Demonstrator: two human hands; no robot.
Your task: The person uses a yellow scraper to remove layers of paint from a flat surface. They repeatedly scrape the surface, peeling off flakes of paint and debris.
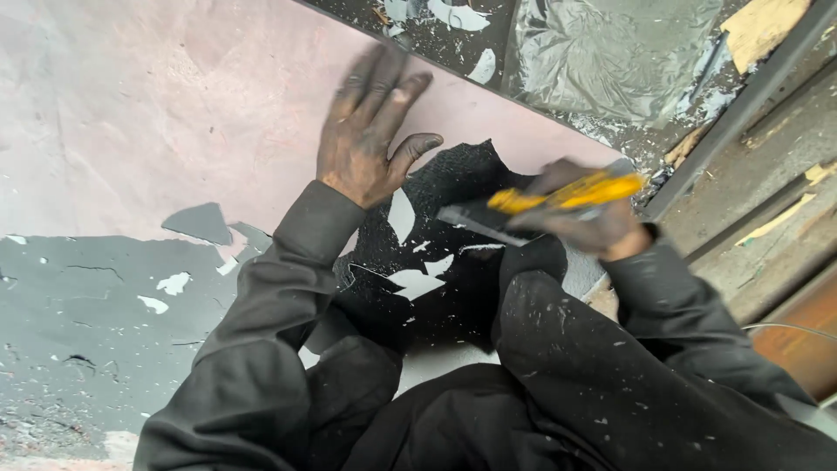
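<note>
- Scraper [532, 205] with the yellow handle sat clamped in my right hand [584, 218], fingers wrapped round the handle; its blade end pointed left, toward the black patch [436, 227].
- Its long axis ran nearly level across the view, tilted slightly down at the blade, which I judged to be touching or just above the black patch; blur kept me from telling which.
- My left hand [370, 131] lay flat and spread on the pinkish sheet [131, 113], holding nothing, up and to the left of the blade and near it.
- The right hand was the one at the tool; the left was beside the patch's upper edge.
- The surface was a flat panel: pink above, grey coating [78, 331] lower left, cracked and flaking, with pale chips on the black patch.
- Beyond the panel's far edge lay crumpled plastic film [610, 52] and debris; a metal rail [741, 113] ran diagonally at right, with wooden scraps [758, 26] beside it.
- Dark sleeves and my knees filled the lower view.
</note>
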